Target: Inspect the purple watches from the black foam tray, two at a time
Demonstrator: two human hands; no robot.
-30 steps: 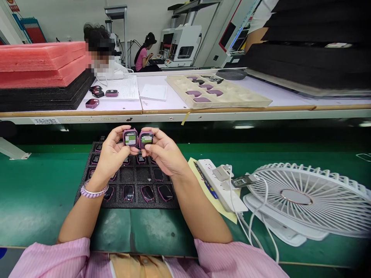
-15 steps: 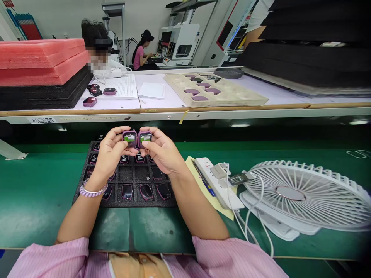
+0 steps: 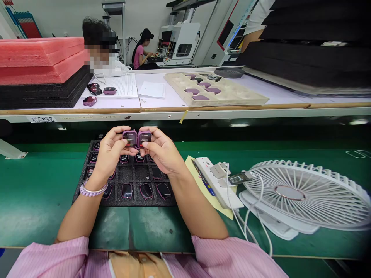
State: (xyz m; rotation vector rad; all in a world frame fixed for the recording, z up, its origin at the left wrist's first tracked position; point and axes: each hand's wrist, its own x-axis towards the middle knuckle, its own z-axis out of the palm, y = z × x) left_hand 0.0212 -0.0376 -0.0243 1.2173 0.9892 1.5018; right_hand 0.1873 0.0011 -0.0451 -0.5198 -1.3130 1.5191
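My left hand [image 3: 114, 148] grips a purple smartwatch body [image 3: 130, 138] by its edges, the thumb low on its screen. Beside it, my right hand [image 3: 159, 150] holds a second purple smartwatch body [image 3: 144, 137], its thumb also on the lower screen. The two watches are side by side, screens facing me, lit dark with small white text and a little red near the bottom. Below them lies a black foam tray [image 3: 124, 202] with square pockets. Several dark-screened watches [image 3: 126, 191] rest in it; two middle pockets hold no watch. My forearms hide parts of the tray.
A white fan [image 3: 290, 193] and a power strip [image 3: 214, 177] with cables stand to the right. On the raised shelf are pink foam blocks [image 3: 43, 58], a cream tray [image 3: 232, 98] and stacked black foam [image 3: 290, 65]. Two co-workers sit beyond; another person's arm shows behind the stack.
Both watch screens have switched from a green and white display to a dark one with small text and red. My hands have stayed in place.
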